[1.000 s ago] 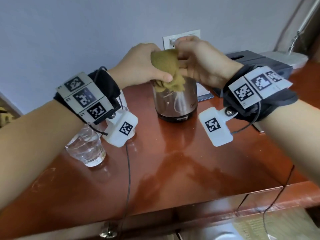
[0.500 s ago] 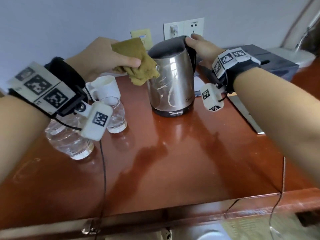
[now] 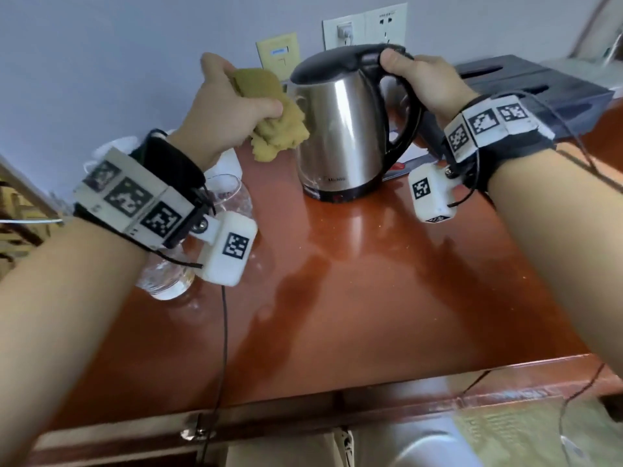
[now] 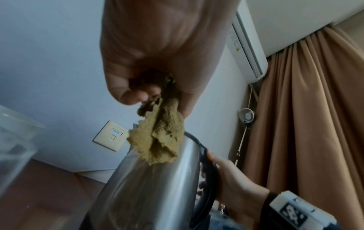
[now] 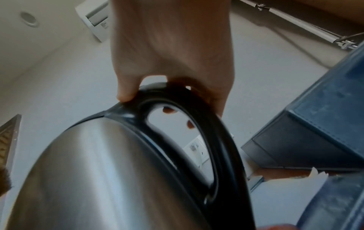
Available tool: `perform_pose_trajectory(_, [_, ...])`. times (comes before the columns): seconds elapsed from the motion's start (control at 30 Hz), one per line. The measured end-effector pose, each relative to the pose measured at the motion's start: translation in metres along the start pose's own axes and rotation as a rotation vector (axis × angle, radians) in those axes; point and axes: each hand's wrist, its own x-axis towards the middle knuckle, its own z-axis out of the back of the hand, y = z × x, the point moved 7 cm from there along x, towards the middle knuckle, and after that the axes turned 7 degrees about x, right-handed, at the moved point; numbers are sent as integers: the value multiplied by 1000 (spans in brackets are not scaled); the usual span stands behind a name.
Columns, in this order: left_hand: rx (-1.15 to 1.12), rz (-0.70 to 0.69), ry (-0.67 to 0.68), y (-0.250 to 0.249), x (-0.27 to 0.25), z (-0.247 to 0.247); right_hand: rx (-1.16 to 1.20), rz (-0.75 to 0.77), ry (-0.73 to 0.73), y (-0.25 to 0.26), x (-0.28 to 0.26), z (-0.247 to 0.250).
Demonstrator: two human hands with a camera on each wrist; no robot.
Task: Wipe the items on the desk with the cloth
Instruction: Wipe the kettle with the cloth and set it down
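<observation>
A steel kettle [image 3: 337,129] with a black lid and handle stands on the red-brown desk [image 3: 371,281] near the wall. My right hand [image 3: 424,82] grips the top of its black handle [image 5: 177,112], thumb on top. My left hand [image 3: 229,109] grips a bunched mustard-yellow cloth [image 3: 276,126] just left of the kettle's spout side. In the left wrist view the cloth [image 4: 159,140] hangs from my fist against the kettle's upper wall [image 4: 149,186].
Clear glasses [image 3: 232,197] and a white cup [image 3: 229,161] stand at the left under my left wrist. A dark box [image 3: 526,85] sits at the back right. Wall sockets [image 3: 364,26] are behind the kettle. The desk's front edge [image 3: 337,399] is near me.
My right hand let go of the cloth and took the kettle's handle. My left hand carried the cloth off the lid to the kettle's left side. The kettle has turned, handle now facing right.
</observation>
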Motion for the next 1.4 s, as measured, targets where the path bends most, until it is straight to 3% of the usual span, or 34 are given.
perform_pose_trajectory(0.13, [142,-129,-157,-7,-7,-12,152,35,-22,-8,2,-4])
perform_pose_trajectory(0.3, [18,-84,-260,-11,8,-34,216,59,-33,-13,10,-5])
perform_pose_trajectory(0.4, [-52,-28,-184,-16,5,-59,211,55,-26,-15,15,-6])
perform_pose_trajectory(0.5, [-208,-92,-56,-24,-3,-83,187,97,-11,-15,17,-5])
perform_pose_trajectory(0.63, [59,-215,-174,-32,-1,-84,195,137,-1,-19,19,1])
perform_pose_trajectory(0.7, [36,-150,-249,-29,1,-83,212,141,6,-21,19,3])
perform_pose_trajectory(0.77, [-35,-49,-235,-23,3,-88,231,136,5,-23,20,5])
perform_pose_trajectory(0.97, [197,26,97,3,-11,-114,201,143,13,-23,22,3])
perform_pose_trajectory(1.03, [214,47,146,4,-14,-119,203,141,-6,-23,23,3])
perform_pose_trajectory(1.23, [30,-107,-114,-54,27,-80,283,96,-132,-32,26,21])
perform_pose_trajectory(1.3, [-24,-66,-115,-56,44,-73,293,92,-130,-31,27,19])
perform_pose_trajectory(1.4, [25,-12,-1,-49,45,-80,306,64,-165,-30,26,20])
